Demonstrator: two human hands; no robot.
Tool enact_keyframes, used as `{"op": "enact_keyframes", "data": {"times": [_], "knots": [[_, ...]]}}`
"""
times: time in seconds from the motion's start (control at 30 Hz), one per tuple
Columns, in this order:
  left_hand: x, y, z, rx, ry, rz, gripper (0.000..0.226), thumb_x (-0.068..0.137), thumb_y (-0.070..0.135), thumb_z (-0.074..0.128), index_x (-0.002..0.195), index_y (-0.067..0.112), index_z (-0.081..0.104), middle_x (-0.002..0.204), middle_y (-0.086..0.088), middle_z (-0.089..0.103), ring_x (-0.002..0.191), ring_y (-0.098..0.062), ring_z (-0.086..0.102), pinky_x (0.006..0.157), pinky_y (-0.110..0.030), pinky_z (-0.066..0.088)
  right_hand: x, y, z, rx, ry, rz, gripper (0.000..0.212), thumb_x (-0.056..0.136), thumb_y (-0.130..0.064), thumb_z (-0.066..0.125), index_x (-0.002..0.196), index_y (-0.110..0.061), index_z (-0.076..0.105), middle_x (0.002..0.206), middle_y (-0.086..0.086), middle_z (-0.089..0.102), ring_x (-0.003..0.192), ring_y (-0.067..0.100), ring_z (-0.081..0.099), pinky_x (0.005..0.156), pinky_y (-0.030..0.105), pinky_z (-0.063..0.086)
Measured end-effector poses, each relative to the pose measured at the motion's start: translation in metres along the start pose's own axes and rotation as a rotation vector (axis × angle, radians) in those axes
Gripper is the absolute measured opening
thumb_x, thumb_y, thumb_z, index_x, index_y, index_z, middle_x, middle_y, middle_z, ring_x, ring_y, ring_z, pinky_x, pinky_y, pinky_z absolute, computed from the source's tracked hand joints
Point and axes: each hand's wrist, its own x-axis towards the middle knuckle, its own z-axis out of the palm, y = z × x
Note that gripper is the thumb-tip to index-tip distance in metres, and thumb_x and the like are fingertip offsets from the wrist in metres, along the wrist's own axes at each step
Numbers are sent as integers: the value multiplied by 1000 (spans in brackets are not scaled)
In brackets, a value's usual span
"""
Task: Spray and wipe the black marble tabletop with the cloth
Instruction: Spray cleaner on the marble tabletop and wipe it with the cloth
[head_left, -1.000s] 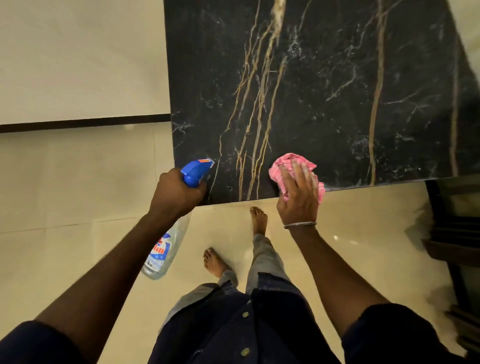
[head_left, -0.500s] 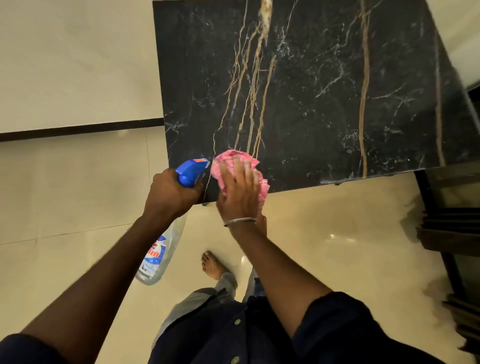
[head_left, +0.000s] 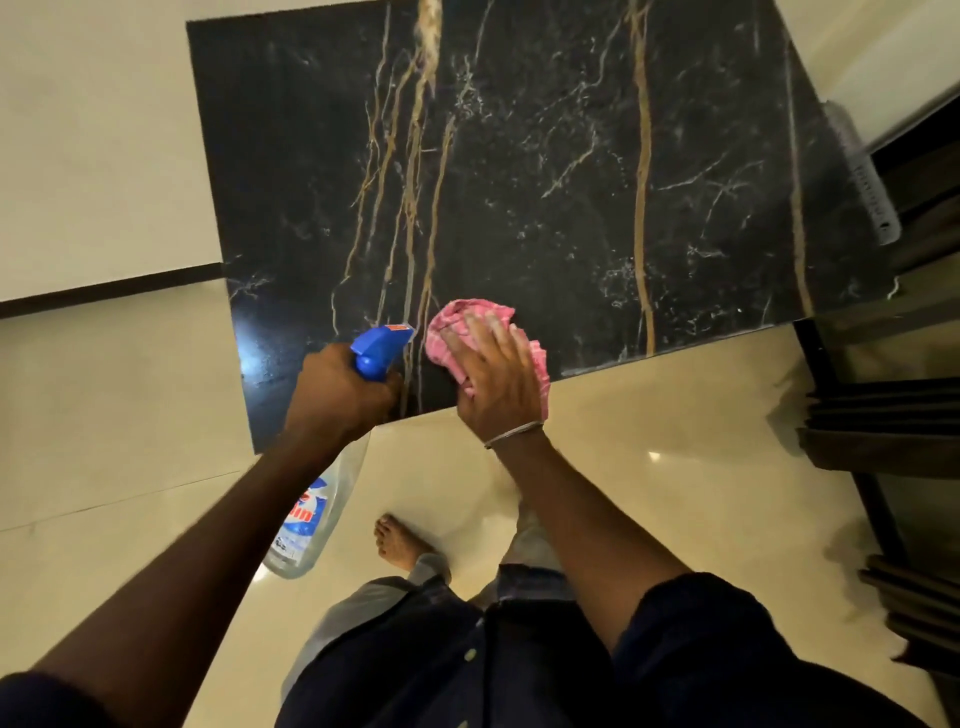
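Observation:
The black marble tabletop (head_left: 545, 182) with gold and white veins fills the upper middle of the head view. My right hand (head_left: 493, 379) presses a crumpled pink cloth (head_left: 467, 317) flat on the marble near its front edge. Just to its left, my left hand (head_left: 337, 395) grips a clear spray bottle by its blue trigger head (head_left: 379, 345). The bottle's body (head_left: 306, 519) hangs below the table edge, over the floor. The nozzle points toward the cloth.
Glossy cream floor tiles (head_left: 649, 467) surround the table. A dark metal rack with stacked shelves (head_left: 893, 431) stands at the right. A pale wall with a dark skirting strip (head_left: 104, 291) runs at the left. My bare foot (head_left: 400, 540) stands below the table edge.
My right hand slid the pink cloth left along the front edge until it was beside the spray head, then slightly right again. The left hand kept its grip on the bottle.

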Motion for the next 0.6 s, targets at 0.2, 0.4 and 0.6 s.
{"op": "enact_keyframes", "data": {"times": [0.2, 0.4, 0.6], "knots": [[19, 63, 46, -34, -112, -21, 27, 80, 22, 72, 101, 9, 59, 77, -6, 62, 66, -13, 60, 53, -20, 42, 6, 138, -37, -62, 18, 204, 56, 89, -24, 47, 145, -23, 41, 153, 8, 37, 144, 31, 26, 117, 50, 22], [28, 119, 83, -49, -76, 2, 24, 80, 24, 72, 96, 11, 59, 73, -3, 60, 64, -11, 58, 55, -22, 42, 12, 218, -62, -106, 20, 359, 56, 91, -30, 46, 146, -26, 39, 153, 8, 38, 143, 32, 29, 114, 52, 25], [22, 152, 101, -70, -47, -9, 18, 82, 19, 70, 93, 12, 57, 66, 1, 55, 59, -9, 54, 52, -19, 38, 11, 184, -56, -59, 37, 365, 62, 88, -25, 47, 149, -26, 35, 156, 12, 31, 145, 36, 22, 117, 55, 16]]}}
